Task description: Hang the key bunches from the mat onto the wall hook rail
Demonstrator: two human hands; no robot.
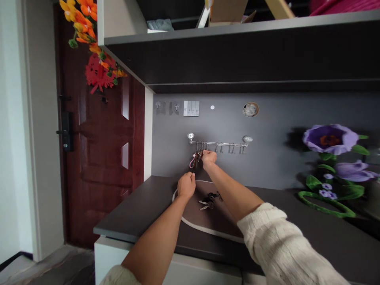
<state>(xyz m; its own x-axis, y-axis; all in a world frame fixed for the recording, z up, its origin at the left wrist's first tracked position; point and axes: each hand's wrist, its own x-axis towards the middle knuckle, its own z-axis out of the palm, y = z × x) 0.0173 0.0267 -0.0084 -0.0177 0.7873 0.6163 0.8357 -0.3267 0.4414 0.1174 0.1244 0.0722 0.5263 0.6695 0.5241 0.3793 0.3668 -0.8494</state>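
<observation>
A bunch of keys with a brown fob and a pink loop hangs at the left end of a metal hook rack fixed to the grey wall. My right hand is up at the rack, its fingertips pinching the top of that bunch by the hooks. My left hand hovers lower with its fingers curled, above the edge of a dark oval mat with a pale rim. Another bunch of metal keys lies on the mat between my forearms, a little apart from both hands.
The dark counter runs below the wall, with a white cabinet front under it. A dark overhanging shelf sits above the rack. A wall switch panel and adhesive hooks are nearby. A red door stands to the left, and purple flower decor covers the wall to the right.
</observation>
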